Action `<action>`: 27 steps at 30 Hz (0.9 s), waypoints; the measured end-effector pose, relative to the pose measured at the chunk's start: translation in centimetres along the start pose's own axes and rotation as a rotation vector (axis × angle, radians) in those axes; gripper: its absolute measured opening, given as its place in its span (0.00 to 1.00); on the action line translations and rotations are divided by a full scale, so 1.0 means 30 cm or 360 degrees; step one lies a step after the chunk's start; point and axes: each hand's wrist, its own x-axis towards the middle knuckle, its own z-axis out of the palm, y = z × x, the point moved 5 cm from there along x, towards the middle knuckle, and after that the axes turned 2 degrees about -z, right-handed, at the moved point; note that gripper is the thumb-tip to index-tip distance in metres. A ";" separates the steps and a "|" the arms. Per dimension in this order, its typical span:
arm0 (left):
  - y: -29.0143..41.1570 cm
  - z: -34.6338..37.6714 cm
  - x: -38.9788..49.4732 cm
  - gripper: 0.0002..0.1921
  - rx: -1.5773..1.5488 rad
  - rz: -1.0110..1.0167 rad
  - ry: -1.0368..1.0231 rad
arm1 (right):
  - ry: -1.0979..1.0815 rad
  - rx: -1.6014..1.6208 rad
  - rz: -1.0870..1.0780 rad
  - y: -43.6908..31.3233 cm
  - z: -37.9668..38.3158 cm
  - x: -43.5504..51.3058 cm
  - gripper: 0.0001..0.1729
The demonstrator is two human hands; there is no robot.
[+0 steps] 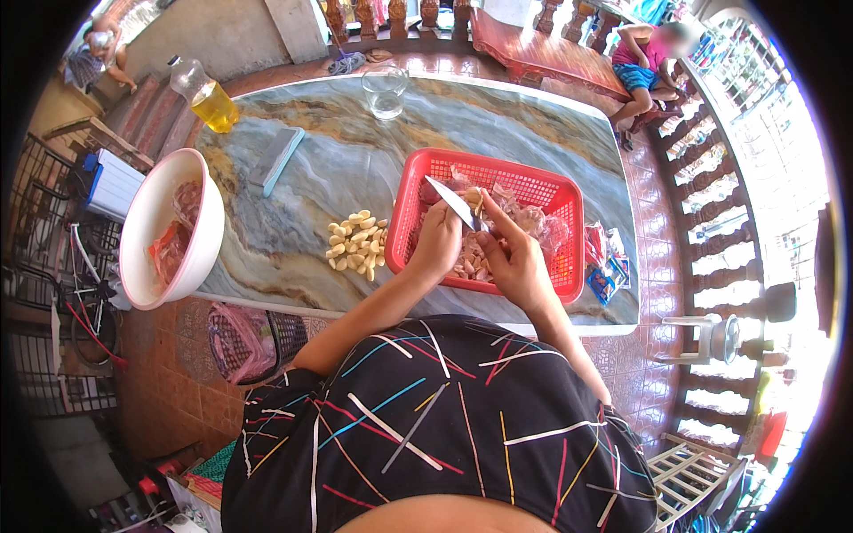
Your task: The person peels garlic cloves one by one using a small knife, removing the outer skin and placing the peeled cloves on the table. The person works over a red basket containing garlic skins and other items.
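Observation:
Over a red plastic basket (490,288), my right hand (516,263) grips a small knife (452,200), its blade slanting up and left across my left hand (438,240). A garlic clove (474,198) shows just past the blade, held at the fingertips of my left hand; part of those fingers is hidden behind the knife. Inside the basket lie loose unpeeled cloves (472,265), papery garlic skins (533,216) and a reddish onion (436,192). Left of the basket, a pile of peeled garlic cloves (358,243) rests directly on the marble-patterned table (320,180).
A white bowl of raw meat (206,256) stands at the table's left edge, near a bottle of yellow oil (214,110). A sharpening stone (276,160), a drinking glass (386,100) and small packets (608,266) are also on the table. A person (643,66) sits beyond.

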 end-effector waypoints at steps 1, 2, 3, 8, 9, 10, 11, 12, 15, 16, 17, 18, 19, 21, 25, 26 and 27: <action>-0.006 0.001 -0.004 0.17 -0.0080 -0.0101 -0.0002 | 0.0023 -0.0053 -0.0012 -0.008 -0.004 -0.002 0.33; -0.001 0.003 -0.006 0.17 -0.0161 -0.0108 0.0003 | 0.0014 -0.0049 0.0009 -0.004 -0.004 0.001 0.33; 0.004 0.007 -0.009 0.17 -0.0241 -0.0115 0.0004 | 0.0008 -0.0045 0.0031 0.003 -0.006 0.003 0.33; 0.014 0.024 -0.031 0.16 -0.0465 -0.0369 0.0003 | 0.0092 -0.0098 -0.0066 -0.019 -0.018 0.000 0.31; 0.027 0.028 -0.040 0.16 -0.0424 -0.0479 0.0008 | 0.0150 -0.0123 -0.0167 -0.017 -0.018 0.001 0.31; 0.028 0.030 -0.047 0.16 -0.0383 -0.0589 0.0012 | 0.0209 -0.0147 -0.0269 -0.020 -0.021 0.002 0.30; 0.028 0.033 -0.049 0.16 -0.0416 -0.0570 0.0003 | 0.0191 -0.0128 -0.0253 -0.015 -0.024 0.005 0.30; 0.029 0.039 -0.052 0.16 -0.0447 -0.0554 -0.0007 | 0.0175 -0.0109 -0.0233 -0.011 -0.030 0.008 0.29; 0.040 0.041 -0.053 0.16 -0.0522 -0.0417 -0.0037 | 0.0017 -0.0016 -0.0045 0.006 -0.040 0.012 0.29; 0.043 0.041 -0.052 0.15 -0.0541 -0.0356 -0.0047 | -0.0053 0.0022 0.0038 0.010 -0.042 0.011 0.29; 0.036 0.041 -0.043 0.15 -0.0466 -0.0296 -0.0072 | -0.0124 0.0060 0.0120 0.018 -0.040 0.009 0.29; 0.026 0.037 -0.027 0.15 -0.0394 -0.0234 -0.0094 | -0.0104 0.0122 0.0132 0.026 -0.037 0.011 0.28; 0.019 0.033 -0.015 0.15 -0.0321 -0.0171 -0.0116 | -0.0084 0.0184 0.0143 0.041 -0.029 0.012 0.28; 0.016 0.020 -0.006 0.16 -0.0243 -0.0118 -0.0159 | -0.0059 0.0246 0.0148 0.053 -0.025 0.014 0.28; 0.051 0.028 -0.026 0.15 -0.0191 -0.0226 -0.0131 | -0.0020 0.0209 0.0097 0.040 -0.026 0.011 0.27; 0.046 0.028 -0.029 0.14 -0.0226 -0.0243 -0.0143 | -0.0005 0.0191 0.0079 0.034 -0.026 0.009 0.27; 0.040 0.031 -0.030 0.14 -0.0264 -0.0258 -0.0159 | 0.0019 0.0216 0.0058 0.039 -0.022 0.010 0.27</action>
